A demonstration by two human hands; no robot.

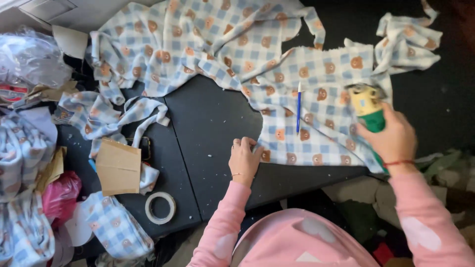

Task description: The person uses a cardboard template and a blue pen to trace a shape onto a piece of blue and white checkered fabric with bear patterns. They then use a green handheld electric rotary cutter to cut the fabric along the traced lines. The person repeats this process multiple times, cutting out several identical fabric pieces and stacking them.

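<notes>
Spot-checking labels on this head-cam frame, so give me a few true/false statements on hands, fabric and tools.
1. The right hand grips a yellow and green handheld tool. True.
2. The left hand holds the roll of clear tape. False: it rests at the edge of the checked bear-print fabric; the tape lies apart on the dark table.
3. A blue pen lies on the fabric. True.
4. The pen is in the right hand. False: it lies loose, between the two hands.
5. A piece of brown cardboard lies left of the tape roll. True.
</notes>
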